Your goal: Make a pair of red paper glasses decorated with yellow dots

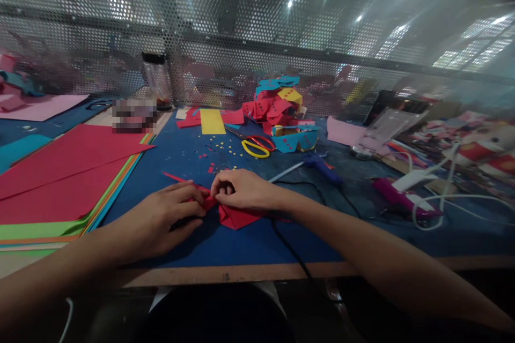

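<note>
A folded piece of red paper (239, 218) lies on the blue tabletop, close to the front edge. My right hand (245, 188) pinches it from above, thumb and fingertips together near its middle. At the paper's left part, my left hand (169, 217) has its fingers bent onto it, with the fingertips partly hidden. One thin red strip sticks out beyond the left fingers. Just past both hands, small red and yellow paper scraps (219, 146) are scattered. Scissors with red and yellow handles (255, 147) lie behind the scraps.
Coloured paper sheets (76, 171) are stacked at left. Folded red, blue and yellow paper shapes (273, 104) pile up before a perforated metal panel (225, 59). A blue glue gun (324, 169), its black cord, a purple power strip (404, 198) and white cables lie at right.
</note>
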`<state>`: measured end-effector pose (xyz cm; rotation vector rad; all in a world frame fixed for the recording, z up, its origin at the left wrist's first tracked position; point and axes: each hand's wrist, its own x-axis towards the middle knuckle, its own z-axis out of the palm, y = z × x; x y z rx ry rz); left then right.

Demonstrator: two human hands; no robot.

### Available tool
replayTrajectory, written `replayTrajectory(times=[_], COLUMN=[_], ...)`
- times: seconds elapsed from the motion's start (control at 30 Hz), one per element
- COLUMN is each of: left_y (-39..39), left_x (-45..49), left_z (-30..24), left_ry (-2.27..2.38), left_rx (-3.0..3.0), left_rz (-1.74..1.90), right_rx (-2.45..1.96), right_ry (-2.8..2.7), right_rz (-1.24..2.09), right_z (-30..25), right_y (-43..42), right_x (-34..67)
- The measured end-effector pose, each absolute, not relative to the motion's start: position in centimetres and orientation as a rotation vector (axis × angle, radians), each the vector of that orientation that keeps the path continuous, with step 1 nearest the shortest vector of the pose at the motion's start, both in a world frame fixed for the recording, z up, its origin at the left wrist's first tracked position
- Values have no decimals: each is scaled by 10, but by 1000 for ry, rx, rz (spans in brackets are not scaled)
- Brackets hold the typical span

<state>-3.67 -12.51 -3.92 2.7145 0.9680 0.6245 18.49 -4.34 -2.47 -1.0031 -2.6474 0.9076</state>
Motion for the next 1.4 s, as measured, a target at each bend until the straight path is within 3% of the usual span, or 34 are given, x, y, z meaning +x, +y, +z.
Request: replayTrajectory(times=[0.4, 0.7, 0.9, 1.17, 1.4], left_y=[-124, -121, -113, -93, -80], left_x=[-38, -37, -43, -37, -29], left_z=[-40, -41, -47, -48, -16], left_ry=[943, 924, 1179, 1260, 1355], left_rx=[2714, 2700, 2602, 2626, 2236], left_rz=[679, 796, 962, 844, 802], right_rx=[-928, -1116, -1161, -1136, -1025], right_ry=[-2589, -2752, -2758, -2672, -2447], right_rz=[988, 764, 722, 724, 601], right_z=[-18, -6, -5, -6, 2], right_y=[-38, -47, -49, -51, -44], right_x=[192, 205, 201, 202, 208])
